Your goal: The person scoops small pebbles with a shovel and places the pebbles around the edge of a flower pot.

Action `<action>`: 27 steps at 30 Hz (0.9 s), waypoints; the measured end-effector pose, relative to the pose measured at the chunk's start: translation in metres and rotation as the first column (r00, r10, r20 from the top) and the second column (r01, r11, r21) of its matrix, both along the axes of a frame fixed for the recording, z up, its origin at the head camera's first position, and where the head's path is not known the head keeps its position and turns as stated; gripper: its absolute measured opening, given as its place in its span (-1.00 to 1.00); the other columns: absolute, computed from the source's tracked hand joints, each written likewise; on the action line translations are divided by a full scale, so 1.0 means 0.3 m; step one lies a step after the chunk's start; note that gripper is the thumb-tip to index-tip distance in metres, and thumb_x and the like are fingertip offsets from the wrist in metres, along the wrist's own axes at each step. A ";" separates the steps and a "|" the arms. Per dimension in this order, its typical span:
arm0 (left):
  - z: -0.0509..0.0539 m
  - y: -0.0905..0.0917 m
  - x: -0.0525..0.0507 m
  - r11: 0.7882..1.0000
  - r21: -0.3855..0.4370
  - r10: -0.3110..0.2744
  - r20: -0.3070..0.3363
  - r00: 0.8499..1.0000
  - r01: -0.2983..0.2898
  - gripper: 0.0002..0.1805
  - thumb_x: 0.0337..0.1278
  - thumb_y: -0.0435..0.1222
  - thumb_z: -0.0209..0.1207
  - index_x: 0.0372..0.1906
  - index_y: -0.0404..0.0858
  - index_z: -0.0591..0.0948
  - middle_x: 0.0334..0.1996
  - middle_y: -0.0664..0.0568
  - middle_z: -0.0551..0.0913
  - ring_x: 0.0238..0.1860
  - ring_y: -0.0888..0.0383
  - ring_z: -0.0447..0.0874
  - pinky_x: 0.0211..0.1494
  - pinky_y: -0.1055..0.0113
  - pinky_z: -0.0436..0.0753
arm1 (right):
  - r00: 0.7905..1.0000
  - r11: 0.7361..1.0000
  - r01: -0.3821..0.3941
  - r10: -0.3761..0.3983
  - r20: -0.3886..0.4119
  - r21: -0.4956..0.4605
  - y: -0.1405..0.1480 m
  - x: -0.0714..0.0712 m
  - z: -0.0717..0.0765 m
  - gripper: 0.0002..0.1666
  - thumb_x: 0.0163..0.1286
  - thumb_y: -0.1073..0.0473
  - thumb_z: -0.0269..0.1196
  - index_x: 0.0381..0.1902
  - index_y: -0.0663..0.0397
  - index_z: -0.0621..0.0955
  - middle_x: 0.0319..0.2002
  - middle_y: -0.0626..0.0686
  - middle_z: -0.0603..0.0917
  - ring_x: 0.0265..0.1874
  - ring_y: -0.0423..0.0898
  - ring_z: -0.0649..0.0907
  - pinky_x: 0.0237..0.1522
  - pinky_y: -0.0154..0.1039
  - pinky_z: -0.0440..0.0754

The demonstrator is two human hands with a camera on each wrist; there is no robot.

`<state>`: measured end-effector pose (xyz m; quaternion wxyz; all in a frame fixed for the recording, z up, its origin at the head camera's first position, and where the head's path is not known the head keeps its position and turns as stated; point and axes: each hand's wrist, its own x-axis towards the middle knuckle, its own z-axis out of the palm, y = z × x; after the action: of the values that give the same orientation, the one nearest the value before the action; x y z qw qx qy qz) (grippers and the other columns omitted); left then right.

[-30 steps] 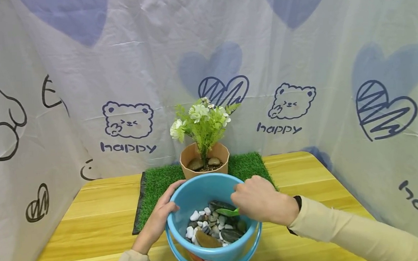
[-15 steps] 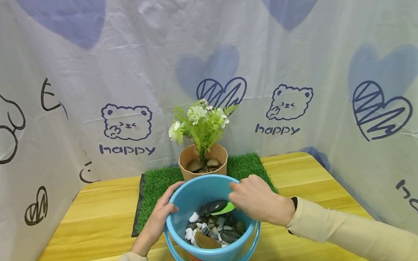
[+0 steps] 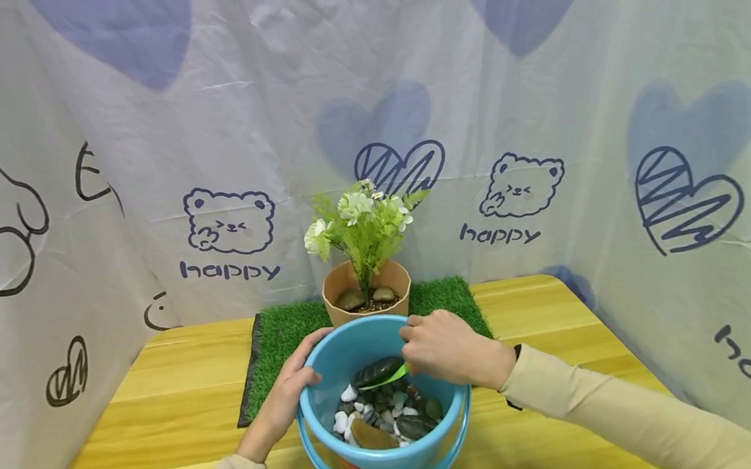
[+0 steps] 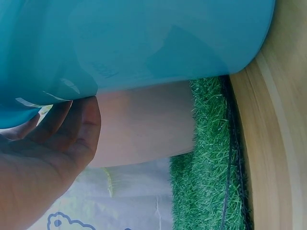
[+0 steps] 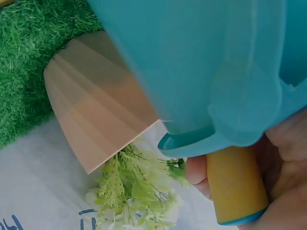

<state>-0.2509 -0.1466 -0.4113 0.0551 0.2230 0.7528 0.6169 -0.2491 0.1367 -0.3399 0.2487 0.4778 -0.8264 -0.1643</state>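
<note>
A light-blue bucket (image 3: 337,351) holds small white and grey pebbles (image 3: 376,410), a flat brown stone (image 3: 370,434) and several larger dark stones. My left hand (image 3: 282,401) grips its left rim, thumb over the inside and fingers along the outer wall. Inside the right rim, my right hand (image 3: 453,348) holds a small trowel; its yellow handle (image 5: 237,187) shows in the right wrist view. The green trowel blade (image 3: 389,381) points leftward, with a black oval stone (image 3: 376,371) lying on it. The fist covers where blade meets handle.
Behind the bucket, a peach pot (image 3: 335,309) with white flowers (image 3: 356,205) and two stones stands on a green artificial-grass mat (image 3: 279,341). The mat lies on a wooden table (image 3: 166,405). Printed cloth (image 3: 276,90) hangs around the back and sides.
My right hand has shifted slightly left. The trowel blade, earlier beside the black stone, is now beneath it, and the stone has moved left and up. The left hand stays on the rim.
</note>
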 end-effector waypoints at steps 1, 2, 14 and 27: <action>-0.001 0.000 0.000 1.000 -0.002 0.002 -0.002 1.000 -0.002 -0.25 0.07 -0.41 -0.17 0.47 0.01 0.23 0.43 -0.19 0.25 0.31 -0.27 0.36 0.10 0.08 0.54 | 1.000 1.000 0.001 -0.001 -0.009 0.000 0.000 -0.001 -0.002 -0.73 0.09 -0.15 0.41 -0.69 -0.32 0.61 -0.60 -0.15 0.48 -0.60 -0.20 0.45 -0.66 -0.35 0.32; 0.000 0.001 0.000 1.000 -0.003 0.005 -0.004 1.000 -0.005 -0.25 0.07 -0.40 -0.17 0.46 0.04 0.24 0.43 -0.19 0.25 0.31 -0.27 0.36 0.10 0.08 0.54 | 1.000 1.000 0.001 -0.001 -0.016 0.001 0.001 -0.003 -0.003 -0.74 0.09 -0.15 0.41 -0.68 -0.32 0.62 -0.59 -0.16 0.48 -0.59 -0.20 0.46 -0.66 -0.35 0.33; -0.004 0.002 -0.002 1.000 0.007 0.004 -0.008 1.000 -0.004 -0.26 0.07 -0.40 -0.16 0.45 0.04 0.25 0.43 -0.18 0.25 0.34 -0.29 0.33 0.14 0.01 0.54 | 0.998 0.998 -0.063 0.063 -0.005 -0.018 0.022 -0.039 -0.002 -0.82 0.15 -0.18 0.38 -0.46 -0.30 0.74 -0.49 -0.19 0.53 -0.53 -0.24 0.41 -0.60 -0.38 0.35; -0.008 0.000 0.001 1.000 0.013 0.005 -0.006 1.000 -0.005 -0.25 0.06 -0.40 -0.16 0.45 0.03 0.25 0.42 -0.17 0.27 0.34 -0.27 0.33 0.14 0.02 0.54 | 0.990 0.987 -0.142 0.144 0.013 -0.068 0.043 -0.094 0.008 -0.78 0.05 -0.20 0.43 -0.47 -0.27 0.72 -0.44 -0.20 0.58 -0.42 -0.25 0.51 -0.44 -0.36 0.52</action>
<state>-0.2504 -0.1466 -0.4137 0.0499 0.2232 0.7494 0.6214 -0.2772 0.1495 -0.3375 0.2684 0.5287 -0.7972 -0.1137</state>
